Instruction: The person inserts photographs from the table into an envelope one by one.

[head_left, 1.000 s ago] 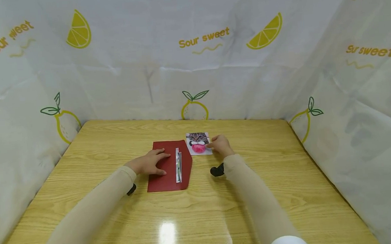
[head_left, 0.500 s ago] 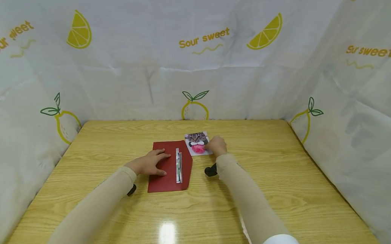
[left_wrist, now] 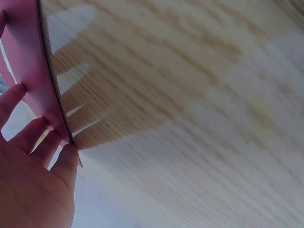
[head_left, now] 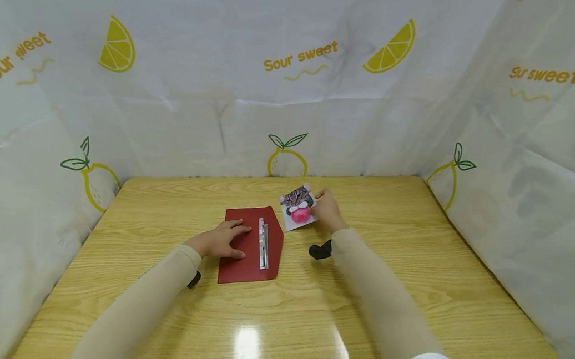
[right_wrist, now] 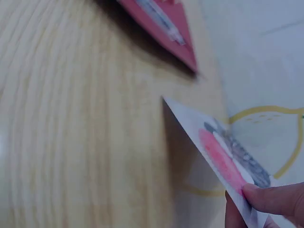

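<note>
A red envelope (head_left: pixel 240 260) lies flat on the table, its pointed flap side facing right. My left hand (head_left: pixel 221 239) rests on its left part with the fingers spread; in the left wrist view the fingertips touch the red paper (left_wrist: pixel 35 61). Strips of printed paper (head_left: pixel 262 245) show in a slit near the flap. My right hand (head_left: pixel 327 210) pinches a square cat picture card (head_left: pixel 296 206) at its right edge. In the right wrist view the thumb lies on the card's pink patch, and the card (right_wrist: pixel 223 156) is tilted up off the table.
The wood-grain table (head_left: pixel 277 325) has a white curtain (head_left: pixel 188 125) with lemon prints behind it and at both sides. A black wrist-worn piece (head_left: pixel 321 250) shows below the right hand. Light glares on the front of the table.
The right hand first slid slightly left, then moved back right with the cat picture card, which is now lifted and turned. The left hand and envelope stay in place.
</note>
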A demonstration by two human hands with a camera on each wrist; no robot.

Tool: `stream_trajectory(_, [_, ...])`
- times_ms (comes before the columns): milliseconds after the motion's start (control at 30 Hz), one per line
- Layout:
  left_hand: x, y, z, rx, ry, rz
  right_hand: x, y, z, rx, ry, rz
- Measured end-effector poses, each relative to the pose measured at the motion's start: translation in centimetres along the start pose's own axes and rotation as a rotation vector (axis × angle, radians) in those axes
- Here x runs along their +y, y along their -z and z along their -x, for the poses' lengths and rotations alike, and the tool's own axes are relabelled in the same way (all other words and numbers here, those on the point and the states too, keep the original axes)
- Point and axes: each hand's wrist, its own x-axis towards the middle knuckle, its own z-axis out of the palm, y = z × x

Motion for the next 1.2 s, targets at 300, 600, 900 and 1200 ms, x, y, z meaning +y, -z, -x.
stream_trajectory(300, [-0.1,0.1,0.0,0.000,0.002,-0.010,-0.6,3.9,0.9,-0.055,0.035,-0.172])
stream_trajectory(600, [-0.2,0.1,0.0,0.001,-0.004,-0.002,-0.6,5.2,3.2,-0.112,0.120,-0.396])
stream_trajectory(900, [0.0,0.0,-0.1,0.002,-0.003,-0.010,0.0,3.7,6.0,-0.100,0.169,-0.434])
stream_trajectory(1200, [-0.1,0.0,0.0,0.012,-0.010,-0.014,0.8,1.4,8.0,-0.148,0.178,-0.327])
